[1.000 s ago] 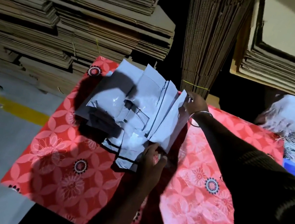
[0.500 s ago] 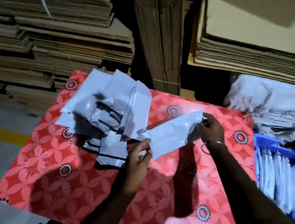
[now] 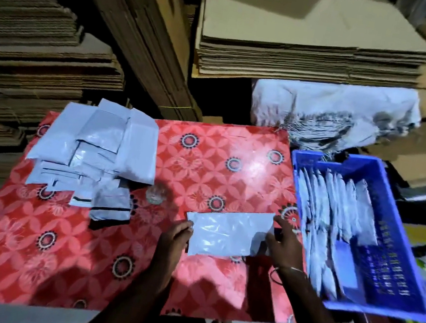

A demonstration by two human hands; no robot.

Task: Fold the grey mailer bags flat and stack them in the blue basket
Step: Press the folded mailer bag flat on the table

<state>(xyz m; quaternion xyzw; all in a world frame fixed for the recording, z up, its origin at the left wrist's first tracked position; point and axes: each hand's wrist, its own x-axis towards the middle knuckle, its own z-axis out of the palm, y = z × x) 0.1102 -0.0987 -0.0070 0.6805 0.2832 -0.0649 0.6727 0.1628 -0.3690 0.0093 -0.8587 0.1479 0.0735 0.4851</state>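
One mailer bag (image 3: 225, 234) flat btwn hands, L fingers (image 3: 186, 226) & R fingers (image 3: 273, 237) pinching its ends

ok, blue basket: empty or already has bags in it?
Partly filled. Blue basket already holds a row of grey bags; bare blue floor shows on its right.

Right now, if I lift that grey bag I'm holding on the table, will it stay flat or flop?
The grey bag will probably flop: it looks like thin, wrinkled film. Its glossy sheen suggests it may slide on the shiny red tablecloth. It seems light, since the left hand and right hand manage it at its ends.
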